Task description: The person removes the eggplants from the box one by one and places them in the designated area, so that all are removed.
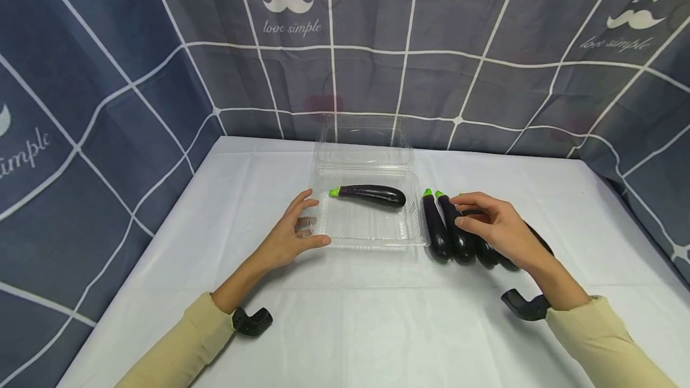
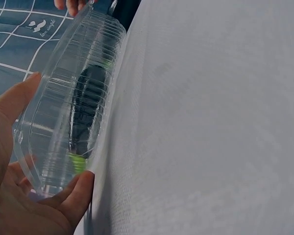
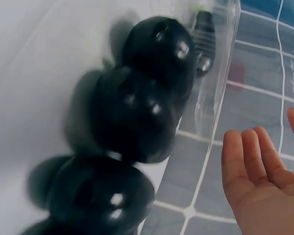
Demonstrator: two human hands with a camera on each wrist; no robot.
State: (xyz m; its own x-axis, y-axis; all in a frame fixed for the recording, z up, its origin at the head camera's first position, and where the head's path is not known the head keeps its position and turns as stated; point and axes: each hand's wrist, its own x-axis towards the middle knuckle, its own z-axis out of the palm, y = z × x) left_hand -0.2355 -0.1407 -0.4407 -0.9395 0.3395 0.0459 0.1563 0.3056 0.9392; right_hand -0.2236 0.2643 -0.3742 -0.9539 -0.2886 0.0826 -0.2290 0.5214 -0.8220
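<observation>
A clear plastic clamshell box (image 1: 356, 226) lies with its lid (image 1: 363, 145) folded back. One dark eggplant (image 1: 372, 195) with a green stem end rests crosswise inside. My left hand (image 1: 288, 235) is spread at the box's left end, its thumb at the front corner; in the left wrist view the fingers (image 2: 78, 196) straddle that end. Right of the box, several eggplants (image 1: 436, 229) lie side by side, stems away from me. Over them hovers my right hand (image 1: 498, 223), thumb and fingers apart near the second eggplant (image 1: 457, 235). The right wrist view shows nothing in its palm (image 3: 269, 210).
White cloth (image 1: 345, 322) covers the table. A dark grey curtain (image 1: 372, 76) with white grid lines hangs behind the table, and another stretch (image 1: 64, 136) runs along the left side. Black wrist mounts (image 1: 252, 322) stick out from both cuffs.
</observation>
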